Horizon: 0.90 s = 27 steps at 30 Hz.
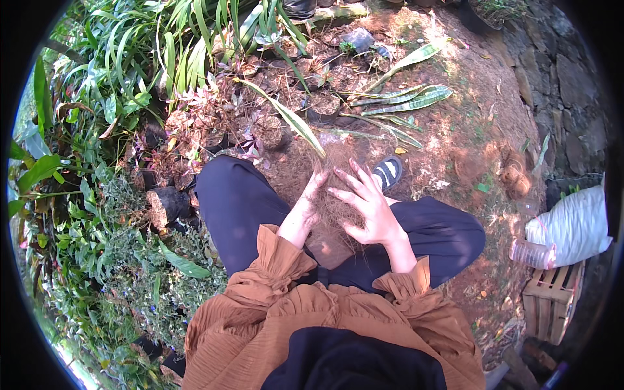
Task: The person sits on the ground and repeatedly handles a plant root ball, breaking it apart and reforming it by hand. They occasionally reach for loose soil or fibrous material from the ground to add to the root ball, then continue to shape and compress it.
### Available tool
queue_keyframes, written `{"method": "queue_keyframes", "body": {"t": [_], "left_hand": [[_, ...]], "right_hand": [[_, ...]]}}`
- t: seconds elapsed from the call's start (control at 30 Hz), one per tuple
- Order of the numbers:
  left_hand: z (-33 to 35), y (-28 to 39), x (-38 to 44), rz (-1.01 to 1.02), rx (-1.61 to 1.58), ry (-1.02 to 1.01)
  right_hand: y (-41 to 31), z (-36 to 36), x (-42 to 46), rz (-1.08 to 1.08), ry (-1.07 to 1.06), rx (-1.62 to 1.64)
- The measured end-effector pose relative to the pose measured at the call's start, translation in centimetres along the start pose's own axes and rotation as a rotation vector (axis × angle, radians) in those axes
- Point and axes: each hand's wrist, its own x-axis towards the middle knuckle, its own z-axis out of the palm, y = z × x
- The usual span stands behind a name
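Observation:
A loose clump of brown coir-like fibre [336,209] lies between my two hands, above my lap. My left hand [308,200] cups its left side, thumb upward. Against its right side rests my right hand [366,204], fingers spread, so the clump is held between both palms. Loose strands stick out above the fingers. A variegated snake plant leaf [292,117] slants down from the upper left, its broad end meeting the top of the fibre; whether the fibre wraps around that end I cannot tell.
Several cut snake plant leaves [409,100] lie on the soil ahead. Soil-filled black pots [322,108] stand near them. More fibre [514,173] sits to the right. Beyond it are a white sack [570,229], a plastic bottle [531,253] and a wooden crate [551,302]. Dense plants [122,263] border my left.

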Motion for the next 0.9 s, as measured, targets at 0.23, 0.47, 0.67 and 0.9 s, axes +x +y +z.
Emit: {"method": "queue_keyframes", "body": {"t": [0.23, 0.47, 0.67, 0.9], "left_hand": [[0.5, 0.8, 0.2, 0.011, 0.083, -0.170], [-0.8, 0.3, 0.2, -0.184, -0.013, -0.314], [1.3, 0.7, -0.9, -0.096, 0.081, -0.119], [-0.5, -0.7, 0.7, 0.027, 0.040, -0.189]], "right_hand": [[3.4, -3.4, -1.2, -0.086, 0.044, 1.223], [8.4, -0.3, 1.5, 0.463, 0.293, 1.009], [4.3, -1.3, 2.2, 0.548, 0.228, 0.762], [0.8, 0.2, 0.4, 0.326, 0.254, 0.074]]}}
